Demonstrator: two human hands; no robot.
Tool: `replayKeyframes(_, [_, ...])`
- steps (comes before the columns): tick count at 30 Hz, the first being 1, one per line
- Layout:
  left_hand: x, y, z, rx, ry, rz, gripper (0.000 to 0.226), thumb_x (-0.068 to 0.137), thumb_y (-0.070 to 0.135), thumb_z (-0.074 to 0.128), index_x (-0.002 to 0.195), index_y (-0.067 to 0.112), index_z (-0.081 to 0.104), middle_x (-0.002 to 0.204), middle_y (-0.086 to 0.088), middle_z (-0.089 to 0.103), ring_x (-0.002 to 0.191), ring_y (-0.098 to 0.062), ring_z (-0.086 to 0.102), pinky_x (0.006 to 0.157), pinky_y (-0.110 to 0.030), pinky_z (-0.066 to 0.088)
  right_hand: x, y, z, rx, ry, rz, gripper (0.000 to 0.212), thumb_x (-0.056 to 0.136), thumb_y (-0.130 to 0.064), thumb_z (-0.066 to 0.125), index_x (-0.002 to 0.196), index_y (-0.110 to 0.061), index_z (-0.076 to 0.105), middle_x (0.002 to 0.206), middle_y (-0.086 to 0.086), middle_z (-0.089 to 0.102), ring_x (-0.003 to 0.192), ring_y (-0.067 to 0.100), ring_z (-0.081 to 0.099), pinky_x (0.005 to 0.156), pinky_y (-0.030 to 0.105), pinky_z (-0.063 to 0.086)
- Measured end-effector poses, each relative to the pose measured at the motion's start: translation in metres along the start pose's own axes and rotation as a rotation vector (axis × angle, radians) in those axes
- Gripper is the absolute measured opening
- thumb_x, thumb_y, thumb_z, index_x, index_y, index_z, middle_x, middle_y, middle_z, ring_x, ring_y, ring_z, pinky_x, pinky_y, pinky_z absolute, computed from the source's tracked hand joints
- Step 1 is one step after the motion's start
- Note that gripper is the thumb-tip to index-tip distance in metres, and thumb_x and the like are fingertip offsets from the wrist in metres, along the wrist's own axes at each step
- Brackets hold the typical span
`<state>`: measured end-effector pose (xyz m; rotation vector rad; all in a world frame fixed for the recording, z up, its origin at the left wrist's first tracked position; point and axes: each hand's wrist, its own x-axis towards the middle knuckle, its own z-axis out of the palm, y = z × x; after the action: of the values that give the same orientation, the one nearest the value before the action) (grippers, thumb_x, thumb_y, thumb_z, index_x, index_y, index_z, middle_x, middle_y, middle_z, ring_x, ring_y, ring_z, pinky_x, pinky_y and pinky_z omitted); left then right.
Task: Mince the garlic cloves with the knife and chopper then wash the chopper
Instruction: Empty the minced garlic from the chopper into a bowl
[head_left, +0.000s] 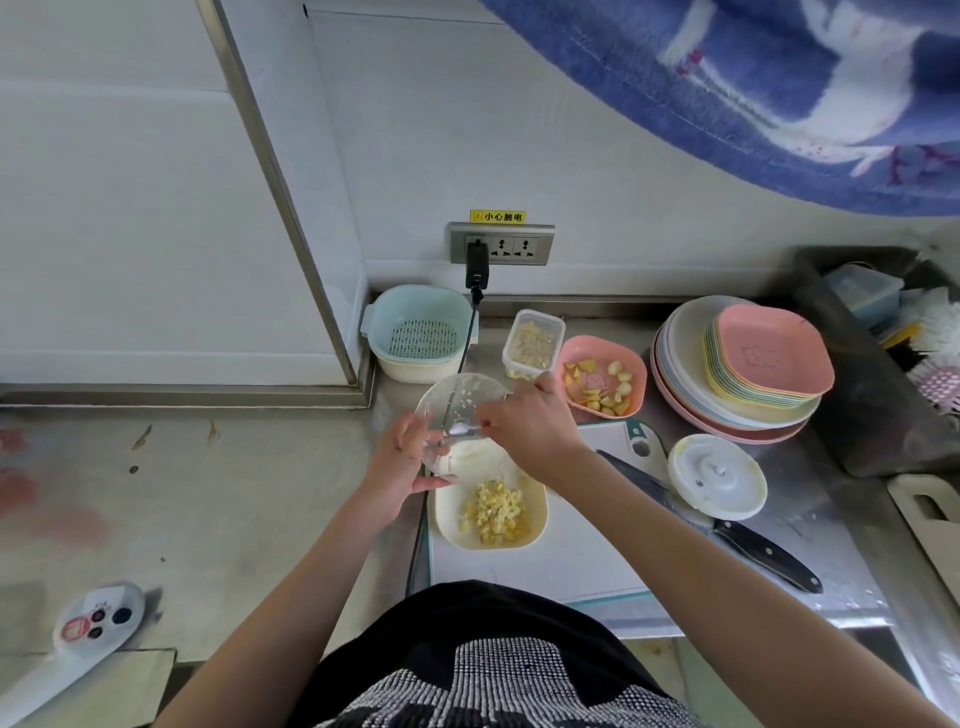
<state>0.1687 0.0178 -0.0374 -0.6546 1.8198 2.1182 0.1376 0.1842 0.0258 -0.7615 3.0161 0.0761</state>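
My left hand (402, 462) grips the clear chopper bowl (457, 402), tilted on its side above a cream dish (535, 519) that holds a heap of minced garlic (493, 512). Bits of garlic cling inside the bowl. My right hand (530, 423) pinches a metal spoon (462, 428) whose tip is inside the bowl. The chopper's white lid (717, 475) lies upside down to the right. A black-handled knife (748, 545) lies across the white cutting board (571, 566). A pink dish (602, 376) holds garlic cloves and cut pieces.
A clear box (532, 343) of garlic and a blue-and-white colander (421, 332) stand at the back. A charger cable hangs from the wall socket (501, 244). Stacked plates (748, 369) sit at the right. A dark sink tray (878, 364) lies beyond.
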Motion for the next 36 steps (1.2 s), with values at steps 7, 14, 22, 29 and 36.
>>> replayKeyframes(7, [0.002,-0.001,-0.002,0.035,0.008,0.031,0.038,0.093,0.046,0.052,0.117,0.017,0.052,0.119,-0.008,0.060,0.107,-0.024,0.063,0.068,-0.049,0.060,0.000,0.004,0.007,0.043,-0.141,-0.091,0.015,0.096,-0.034,0.050,0.101,-0.030,0.064,0.102,-0.001,0.065,0.110,0.020,0.046,0.096,0.036,0.023])
replayKeyframes(14, [0.003,-0.003,0.003,0.090,-0.008,0.054,0.040,0.092,0.039,0.057,0.125,0.017,0.050,0.115,-0.007,0.061,0.108,-0.019,0.062,0.071,-0.050,0.059,0.002,0.006,0.012,0.031,-0.049,-0.127,0.017,0.097,-0.031,0.049,0.106,-0.028,0.063,0.102,-0.001,0.068,0.109,0.023,0.047,0.094,0.038,0.024])
replayKeyframes(22, [0.006,-0.008,0.001,0.152,-0.001,0.091,0.033,0.093,0.034,0.059,0.120,0.016,0.051,0.110,-0.015,0.059,0.103,-0.019,0.062,0.069,-0.048,0.060,-0.009,0.021,0.014,0.046,-0.037,-0.070,0.017,0.096,-0.030,0.051,0.103,-0.023,0.064,0.099,0.003,0.069,0.109,0.026,0.048,0.092,0.038,0.026])
replayKeyframes(29, [0.006,-0.002,0.004,0.149,0.048,0.143,0.037,0.092,0.025,0.061,0.126,0.018,0.048,0.116,-0.009,0.049,0.103,-0.021,0.060,0.060,-0.034,0.060,-0.033,0.020,0.030,0.021,-0.090,-0.108,0.018,0.100,-0.029,0.044,0.107,-0.024,0.060,0.100,0.001,0.068,0.108,0.025,0.048,0.091,0.038,0.030])
replayKeyframes(36, [0.009,-0.010,0.003,0.177,0.024,0.194,0.036,0.090,0.011,0.063,0.121,0.025,0.049,0.121,-0.007,0.048,0.098,-0.019,0.062,0.074,-0.050,0.059,-0.061,0.034,0.035,0.146,0.002,-0.003,0.020,0.097,-0.030,0.050,0.104,-0.021,0.066,0.088,0.001,0.070,0.096,0.028,0.052,0.081,0.036,0.028])
